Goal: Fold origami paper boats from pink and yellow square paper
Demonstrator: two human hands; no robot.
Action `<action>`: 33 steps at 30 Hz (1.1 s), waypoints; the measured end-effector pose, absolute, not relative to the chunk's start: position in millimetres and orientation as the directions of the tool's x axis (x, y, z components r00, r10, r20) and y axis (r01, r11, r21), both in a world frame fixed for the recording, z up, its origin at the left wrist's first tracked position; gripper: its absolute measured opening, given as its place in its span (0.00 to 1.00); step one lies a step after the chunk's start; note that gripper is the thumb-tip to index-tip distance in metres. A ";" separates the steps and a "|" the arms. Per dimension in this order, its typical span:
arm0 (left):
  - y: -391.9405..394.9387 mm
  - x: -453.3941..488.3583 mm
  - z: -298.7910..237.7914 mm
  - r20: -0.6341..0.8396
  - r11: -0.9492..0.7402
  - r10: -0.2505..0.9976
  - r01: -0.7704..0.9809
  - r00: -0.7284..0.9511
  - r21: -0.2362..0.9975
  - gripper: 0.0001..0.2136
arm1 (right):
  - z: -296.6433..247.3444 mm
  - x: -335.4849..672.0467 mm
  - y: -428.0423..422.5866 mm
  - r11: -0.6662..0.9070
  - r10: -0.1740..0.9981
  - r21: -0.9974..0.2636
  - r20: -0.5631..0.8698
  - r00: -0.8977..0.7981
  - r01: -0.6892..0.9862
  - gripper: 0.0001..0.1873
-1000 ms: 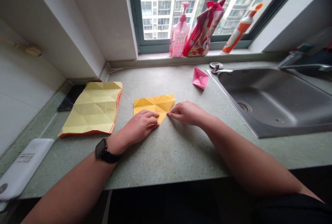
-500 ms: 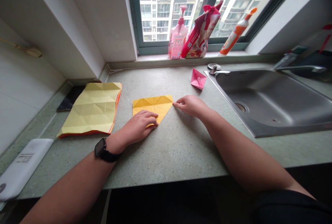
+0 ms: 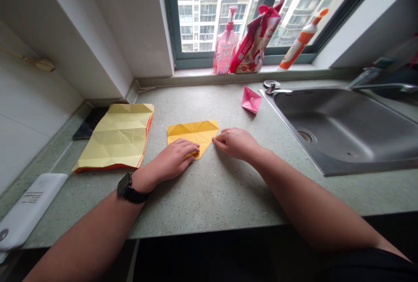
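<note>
A creased yellow sheet of origami paper (image 3: 206,130) lies on the counter, its lower right side slanting. My left hand (image 3: 178,156), with a black smartwatch (image 3: 126,185) on the wrist, rests over the paper's lower part. Its fingers are curled together, with fingertips and thumb at the lower edge. My right hand (image 3: 237,143) has thumb and forefinger pinched together on the slanted right edge. Beyond that hand sits a folded pink paper piece (image 3: 251,100). The part of the yellow sheet under my left palm is hidden.
To the left, a stack of creased paper (image 3: 116,136) with a pale yellow top sheet partly covers a dark flat object (image 3: 89,123). A white power bank (image 3: 32,210) lies near the front. A steel sink (image 3: 352,129) is at right. Bottles (image 3: 225,51) and a red bag (image 3: 256,46) line the windowsill.
My right hand has slid a little down and left along the paper's slanted edge. The right corner now looks blunter. My left hand stays almost in place.
</note>
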State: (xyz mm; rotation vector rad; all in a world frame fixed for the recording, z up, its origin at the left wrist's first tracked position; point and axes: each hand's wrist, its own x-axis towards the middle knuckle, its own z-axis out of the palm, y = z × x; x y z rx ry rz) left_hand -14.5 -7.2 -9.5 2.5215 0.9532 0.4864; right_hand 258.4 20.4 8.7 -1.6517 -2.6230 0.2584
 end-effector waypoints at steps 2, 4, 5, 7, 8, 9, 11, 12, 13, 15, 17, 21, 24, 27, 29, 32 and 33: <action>-7.2 -14.5 -10.1 0.172 -0.682 0.687 0.546 0.706 0.486 0.09 | 9.8 255.2 16.5 0.508 0.846 -0.196 -0.071 -0.529 0.839 0.19; -7.1 -14.5 -10.9 0.168 -0.674 0.696 0.552 0.698 0.491 0.10 | 9.9 252.1 12.2 0.595 0.774 -0.253 -0.074 -0.629 0.763 0.18; -7.0 -14.4 -11.3 0.168 -0.670 0.700 0.556 0.694 0.493 0.10 | 9.6 250.5 10.0 0.632 0.735 -0.287 -0.073 -0.674 0.720 0.18; -6.9 -14.4 -12.1 0.169 -0.666 0.705 0.561 0.689 0.492 0.11 | 8.7 247.3 6.0 0.677 0.668 -0.356 -0.068 -0.741 0.644 0.16; -6.9 -14.5 -12.4 0.170 -0.666 0.705 0.561 0.688 0.491 0.11 | 8.1 246.0 4.4 0.687 0.646 -0.384 -0.065 -0.760 0.617 0.15; -6.9 -14.7 -12.8 0.172 -0.668 0.704 0.561 0.689 0.488 0.12 | 7.5 244.8 3.1 0.690 0.633 -0.406 -0.063 -0.772 0.599 0.14; -6.9 -15.3 -13.6 0.177 -0.677 0.696 0.553 0.696 0.486 0.12 | 6.5 243.6 2.1 0.680 0.634 -0.429 -0.063 -0.771 0.594 0.14; -6.9 -15.6 -14.1 0.182 -0.680 0.692 0.547 0.698 0.487 0.12 | 6.0 243.6 2.5 0.667 0.646 -0.436 -0.065 -0.761 0.604 0.14; -6.8 -16.0 -14.6 0.188 -0.683 0.690 0.542 0.699 0.490 0.13 | 5.8 244.1 3.6 0.646 0.666 -0.443 -0.070 -0.743 0.621 0.14; -6.6 -16.4 -15.4 0.202 -0.684 0.690 0.534 0.695 0.496 0.14 | 5.8 246.6 7.7 0.586 0.721 -0.451 -0.088 -0.687 0.673 0.13; -6.3 -16.5 -15.6 0.206 -0.682 0.692 0.533 0.692 0.501 0.14 | 6.8 251.3 14.3 0.516 0.781 -0.441 -0.110 -0.614 0.735 0.14; -5.5 -15.9 -14.5 0.188 -0.683 0.684 0.529 0.705 0.503 0.13 | 8.5 265.6 31.6 0.357 0.895 -0.336 -0.144 -0.422 0.872 0.21; -5.7 -16.2 -12.6 0.184 -0.692 0.675 0.527 0.714 0.493 0.12 | 5.6 274.9 41.9 0.200 0.969 -0.239 -0.098 -0.229 0.950 0.21; -7.1 -17.4 -10.7 0.175 -0.701 0.667 0.532 0.724 0.475 0.11 | -0.1 277.7 45.2 0.152 0.988 -0.193 0.022 -0.151 0.969 0.19; -8.2 -18.1 -10.4 0.172 -0.703 0.667 0.537 0.725 0.465 0.13 | -3.2 275.9 43.1 0.180 0.979 -0.203 0.132 -0.155 0.963 0.18; -9.4 -18.1 -11.6 0.178 -0.698 0.677 0.546 0.714 0.464 0.16 | -6.2 268.8 34.8 0.346 0.923 -0.259 0.265 -0.279 0.902 0.18; -9.5 -17.8 -12.3 0.182 -0.695 0.680 0.546 0.710 0.468 0.17 | -7.3 265.7 31.2 0.433 0.889 -0.278 0.289 -0.355 0.858 0.17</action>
